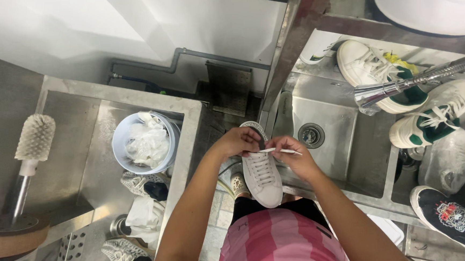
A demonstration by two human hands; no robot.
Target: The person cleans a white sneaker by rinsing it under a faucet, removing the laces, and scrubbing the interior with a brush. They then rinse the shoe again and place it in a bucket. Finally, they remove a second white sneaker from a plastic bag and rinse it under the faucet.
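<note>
I hold a pale grey-white sneaker (262,177) in front of my body, toe pointing toward me, over the gap between two steel sinks. My left hand (238,142) grips the heel and collar of the sneaker. My right hand (293,156) pinches a thin white lace end or stick (277,151) lying across the shoe's tongue, just above the laces.
The right steel sink (342,161) has a drain and a chrome spray faucet (402,85) above it. White-and-green sneakers (426,124) rest on its rim, a dark sneaker (453,216) lies lower right. The left sink holds a bucket (146,144) of wadded plastic, patterned shoes, and an upright brush (34,138).
</note>
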